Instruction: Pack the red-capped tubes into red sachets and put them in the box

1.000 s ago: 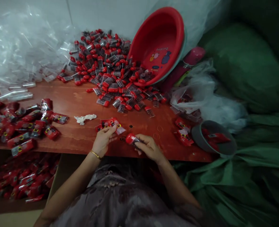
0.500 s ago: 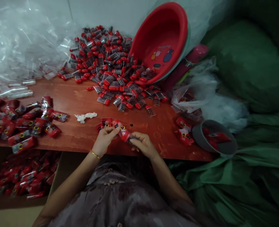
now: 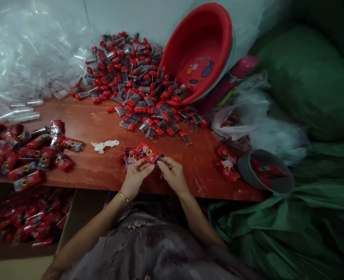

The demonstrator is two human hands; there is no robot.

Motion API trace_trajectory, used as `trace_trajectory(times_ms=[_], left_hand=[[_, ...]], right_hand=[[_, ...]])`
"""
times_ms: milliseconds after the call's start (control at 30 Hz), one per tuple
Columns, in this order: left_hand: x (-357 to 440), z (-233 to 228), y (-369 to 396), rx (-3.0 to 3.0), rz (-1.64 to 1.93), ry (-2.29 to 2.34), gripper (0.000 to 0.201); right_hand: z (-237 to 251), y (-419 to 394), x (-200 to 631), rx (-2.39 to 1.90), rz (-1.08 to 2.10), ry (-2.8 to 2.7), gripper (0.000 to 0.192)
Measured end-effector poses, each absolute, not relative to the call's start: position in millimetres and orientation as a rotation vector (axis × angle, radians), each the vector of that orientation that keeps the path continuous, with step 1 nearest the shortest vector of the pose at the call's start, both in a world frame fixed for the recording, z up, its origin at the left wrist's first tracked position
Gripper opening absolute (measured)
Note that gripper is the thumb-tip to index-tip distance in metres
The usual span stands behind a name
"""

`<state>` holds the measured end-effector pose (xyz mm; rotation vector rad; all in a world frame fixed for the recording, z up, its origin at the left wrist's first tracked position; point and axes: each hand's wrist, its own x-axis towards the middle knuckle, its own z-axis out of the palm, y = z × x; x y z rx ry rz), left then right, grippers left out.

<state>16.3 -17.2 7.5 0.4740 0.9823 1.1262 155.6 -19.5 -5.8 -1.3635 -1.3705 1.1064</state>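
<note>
The left fingers [image 3: 147, 169] are pinched together on the near edge of a red wrapper [image 3: 146, 151], which sticks out just beyond both sets of fingertips. The right fingers [image 3: 166, 170] are curled closed round a bottle [image 3: 161, 157], mostly hidden, at the wrapper's right end. Just beyond the left fingers, more wrappers [image 3: 128, 152] lie on the surface [image 3: 93, 167], a white scrap [image 3: 104, 146] farther left. Well beyond both, a bottle heap [image 3: 131, 85] reaches into a tilted basin [image 3: 186, 46]. Packs [image 3: 46, 155] lie well left of the left fingers; a bowl [image 3: 246, 175] sits well right of the right.
</note>
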Motion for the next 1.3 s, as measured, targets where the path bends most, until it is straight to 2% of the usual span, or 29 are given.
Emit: trace_trajectory(times_ms=[233,433,667,833,1000,1100,1233,1300], left_hand=[[13.5,8.7,-2.6,0.46,1.12,0.985,0.033],[12.2,9.1,0.8,0.516,1.199,0.932,0.031],[14.5,4.8,-7.7,0.754,1.164,0.993,0.032],[4.3,11.1,-8.9,0.611,1.191,0.947,0.035],[-1.5,6.5,-10.8,0.544,1.143,0.932,0.035],[-13.2,6.7,-7.7,0.472,1.151,0.927,0.033],[-79.2,16.6,9.1,0.331,1.321,1.051,0.02],[-123.3,20.6,17.1,0.205,1.532,1.134,0.028]], right_hand=[[0.5,-20.6,146.0,-1.328,1.002,-1.511,0.02],[-8.2,-27.2,135.8,-1.23,1.255,-1.266,0.029],[-3.0,-28.7,128.6,-1.307,1.271,-1.151,0.039],[2.5,-21.0,125.5,-1.194,1.408,-1.172,0.036],[-5.1,-11.8,112.4,-1.23,1.378,-1.22,0.036],[-7.3,0.6,108.3,-1.273,1.185,-1.389,0.037],[-6.4,32.1,150.3,-1.615,0.418,-1.718,0.031],[-11.9,51.1,185.6,-1.854,0.131,-1.716,0.035]])
